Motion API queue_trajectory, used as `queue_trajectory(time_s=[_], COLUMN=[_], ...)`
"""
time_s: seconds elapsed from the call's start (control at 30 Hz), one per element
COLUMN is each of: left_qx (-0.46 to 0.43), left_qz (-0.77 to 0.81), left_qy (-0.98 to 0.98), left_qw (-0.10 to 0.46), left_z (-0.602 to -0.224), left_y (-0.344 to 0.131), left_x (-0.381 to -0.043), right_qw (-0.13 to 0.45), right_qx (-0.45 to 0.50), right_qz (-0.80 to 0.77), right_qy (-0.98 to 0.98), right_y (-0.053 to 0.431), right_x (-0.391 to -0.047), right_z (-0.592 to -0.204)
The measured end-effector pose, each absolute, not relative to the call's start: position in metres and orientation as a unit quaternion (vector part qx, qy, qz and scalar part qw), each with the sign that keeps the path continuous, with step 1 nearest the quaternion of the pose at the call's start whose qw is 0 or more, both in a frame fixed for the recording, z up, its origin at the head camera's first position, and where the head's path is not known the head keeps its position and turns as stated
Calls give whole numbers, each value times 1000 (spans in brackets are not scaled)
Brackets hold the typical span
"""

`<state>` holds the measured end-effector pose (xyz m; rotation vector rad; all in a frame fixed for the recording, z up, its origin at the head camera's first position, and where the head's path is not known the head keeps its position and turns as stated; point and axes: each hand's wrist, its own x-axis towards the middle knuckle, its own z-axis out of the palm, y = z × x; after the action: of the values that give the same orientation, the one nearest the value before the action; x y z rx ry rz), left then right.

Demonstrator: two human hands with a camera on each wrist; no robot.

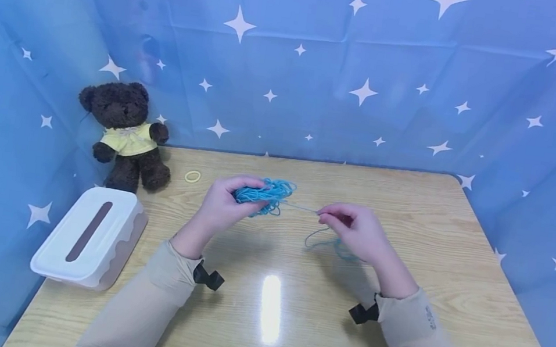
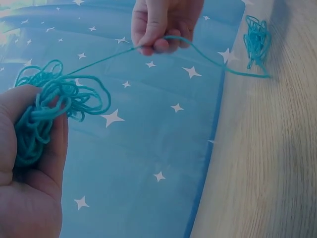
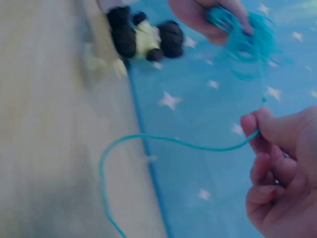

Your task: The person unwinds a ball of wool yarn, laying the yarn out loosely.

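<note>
Turquoise yarn (image 1: 281,188) is mostly up above the bench (image 1: 437,206), bunched in the left hand (image 1: 214,206), thumb and fingers wrapped round it, probably so the loops don't spill everywhere. The right hand (image 1: 366,235) has a fingertip grip pinched on one strand (image 1: 300,206), off to the side of the bunch, which I'd guess is why that bit looks taut. Past the pinch it droops slack to a small pile (image 2: 257,42) on the bench.

Forearms (image 1: 147,303) forward, left fingers (image 1: 247,182) curled — right fingers (image 1: 341,208) pinched
</note>
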<state>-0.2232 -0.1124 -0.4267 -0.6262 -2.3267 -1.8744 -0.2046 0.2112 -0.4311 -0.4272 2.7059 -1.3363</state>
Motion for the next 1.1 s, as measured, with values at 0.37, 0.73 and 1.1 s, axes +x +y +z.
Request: queue_trajectory(time_s=[0.37,0.73,1.1], left_qx=[-214,-203,-201], left_qz=[-610,-608,-609], left_qy=[-762,-765,-765], left_qw=[46,54,55], left_z=[-428,-429,-428], left_y=[-110,-110,-111], left_x=[-224,-225,-224], right_qw=[-5,61,124], right_qx=[-166,-122,-61], right_qz=[-346,-249,-226], right_qy=[923,959,964], right_y=[253,301,337], right_x=[-205,-214,-222], right_z=[-408,-410,-425])
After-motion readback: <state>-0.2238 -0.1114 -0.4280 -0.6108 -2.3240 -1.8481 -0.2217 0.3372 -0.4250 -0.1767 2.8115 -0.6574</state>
